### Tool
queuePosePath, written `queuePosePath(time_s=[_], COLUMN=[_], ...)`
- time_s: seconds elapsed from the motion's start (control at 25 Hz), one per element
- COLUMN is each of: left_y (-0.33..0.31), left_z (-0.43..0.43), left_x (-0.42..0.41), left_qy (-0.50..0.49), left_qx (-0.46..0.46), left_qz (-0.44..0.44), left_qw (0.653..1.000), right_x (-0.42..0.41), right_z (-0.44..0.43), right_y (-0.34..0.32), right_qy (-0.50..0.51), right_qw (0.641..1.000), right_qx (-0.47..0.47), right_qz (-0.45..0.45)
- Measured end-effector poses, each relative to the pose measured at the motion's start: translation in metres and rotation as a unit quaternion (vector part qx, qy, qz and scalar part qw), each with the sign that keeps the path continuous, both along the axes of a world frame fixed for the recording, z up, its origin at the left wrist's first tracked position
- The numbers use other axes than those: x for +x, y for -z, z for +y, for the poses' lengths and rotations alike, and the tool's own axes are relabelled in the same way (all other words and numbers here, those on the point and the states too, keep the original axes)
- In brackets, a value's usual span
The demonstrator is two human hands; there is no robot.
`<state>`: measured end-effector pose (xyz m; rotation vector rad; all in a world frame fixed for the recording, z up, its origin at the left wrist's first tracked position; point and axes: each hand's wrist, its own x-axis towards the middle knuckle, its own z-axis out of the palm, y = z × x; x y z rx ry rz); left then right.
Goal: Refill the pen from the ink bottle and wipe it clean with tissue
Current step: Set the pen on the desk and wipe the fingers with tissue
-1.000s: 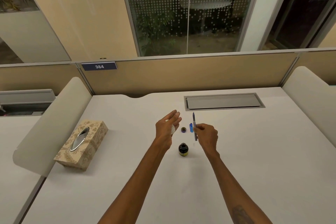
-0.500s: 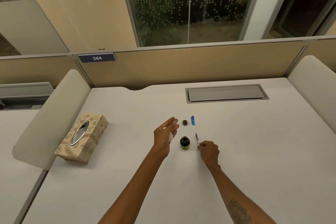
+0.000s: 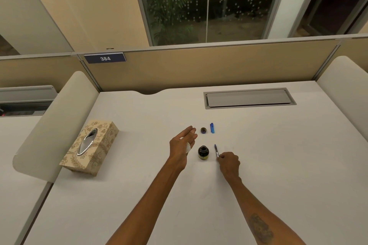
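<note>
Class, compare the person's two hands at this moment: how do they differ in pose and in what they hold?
The left hand is open with fingers stretched forward, while the right hand is curled into a pinch. The left hand has a scrap of white tissue against its palm; the right hand grips the pen by its near end. Both sit low over the desk, flanking the open ink bottle.

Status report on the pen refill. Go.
Right hand grips pen, low beside ink bottle. Left hand open, tissue in palm. Bottle uncapped; bottle cap and blue pen cap lie behind it. Nothing in the way.
</note>
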<state>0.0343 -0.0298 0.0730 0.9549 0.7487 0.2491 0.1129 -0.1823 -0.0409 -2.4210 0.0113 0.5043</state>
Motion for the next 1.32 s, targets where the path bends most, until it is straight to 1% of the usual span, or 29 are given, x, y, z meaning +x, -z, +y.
queuePosePath(time_s=[0.48,0.64,0.72,0.84,0.92,0.96,1.0,1.08,1.12,1.16,1.24,1.32], left_y=[-0.003,-0.005,-0.007,-0.012,-0.015,-0.017,-0.02,-0.025,-0.028,-0.031,-0.036,-0.041], left_z=[-0.003,-0.005,-0.007,-0.013,-0.016,-0.016,-0.016,-0.016,-0.015,-0.014,-0.015,-0.018], left_x=[-0.005,-0.005,-0.004,-0.001,0.002,0.004,0.005,0.006,0.007,0.008,0.01,0.011], left_qy=[0.0,0.008,0.014,0.018,0.013,0.012,0.013,0.016,0.019,0.025,0.037,0.035], left_qx=[-0.004,0.01,0.016,0.016,0.001,-0.005,-0.006,0.001,0.005,0.012,0.019,0.01], left_qz=[-0.001,-0.003,-0.005,0.002,0.001,-0.005,-0.011,-0.023,-0.028,-0.031,-0.042,-0.058], left_qw=[1.0,1.0,1.0,1.0,1.0,1.0,1.0,1.0,0.999,0.999,0.998,0.998], right_x=[-0.001,0.001,0.002,0.004,0.006,0.005,0.003,-0.003,-0.006,-0.009,-0.014,-0.016], right_z=[0.0,-0.002,-0.002,0.002,0.007,0.009,0.011,0.015,0.017,0.02,0.025,0.027], right_y=[0.003,0.001,-0.009,-0.037,-0.061,-0.074,-0.087,-0.112,-0.121,-0.126,-0.131,-0.133], right_qy=[0.013,0.036,0.06,0.106,0.058,0.015,-0.028,-0.11,-0.153,-0.192,-0.246,-0.254], right_qw=[1.0,0.999,0.996,0.978,0.961,0.951,0.938,0.903,0.889,0.884,0.89,0.896], right_qx=[0.006,0.005,0.027,0.123,0.213,0.265,0.32,0.413,0.431,0.425,0.383,0.36], right_qz=[-0.009,-0.025,-0.055,-0.13,-0.166,-0.161,-0.132,-0.041,-0.011,-0.002,-0.022,-0.053])
